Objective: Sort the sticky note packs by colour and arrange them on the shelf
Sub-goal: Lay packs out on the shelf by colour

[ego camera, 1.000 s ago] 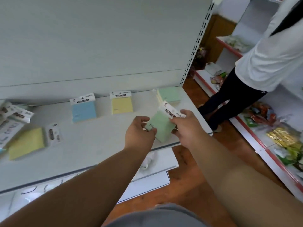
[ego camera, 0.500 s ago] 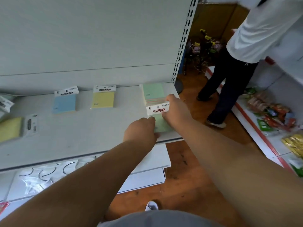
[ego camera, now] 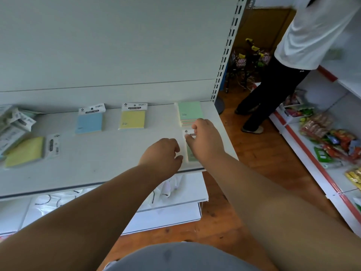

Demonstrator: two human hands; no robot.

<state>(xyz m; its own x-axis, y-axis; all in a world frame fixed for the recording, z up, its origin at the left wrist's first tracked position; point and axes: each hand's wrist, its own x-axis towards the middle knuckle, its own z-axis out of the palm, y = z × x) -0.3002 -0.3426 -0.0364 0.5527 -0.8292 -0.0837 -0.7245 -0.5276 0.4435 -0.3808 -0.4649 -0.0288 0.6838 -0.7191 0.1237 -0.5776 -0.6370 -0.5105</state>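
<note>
A green sticky note pack (ego camera: 188, 153) with a white header lies flat near the front right corner of the white shelf (ego camera: 109, 159). My right hand (ego camera: 207, 139) covers most of it, with the fingers curled onto its header. Beside its left edge is my left hand (ego camera: 162, 153), fingers curled, with the thumb tip at the pack's edge. Behind them, a stack with a green pack (ego camera: 190, 112) on top stands by the back wall. A yellow pack (ego camera: 132, 118) and a blue pack (ego camera: 89, 120) lie further left.
Another yellow pack (ego camera: 25, 151) lies sideways at the left, beside a loose pile of packs (ego camera: 13, 124). A person in a white top (ego camera: 293, 45) stands in the aisle to the right. Snack packets (ego camera: 332, 137) fill the low right shelf.
The green pack has come down from the air onto the shelf's front right corner. My right hand now lies over it, and my left hand sits at its left edge.
</note>
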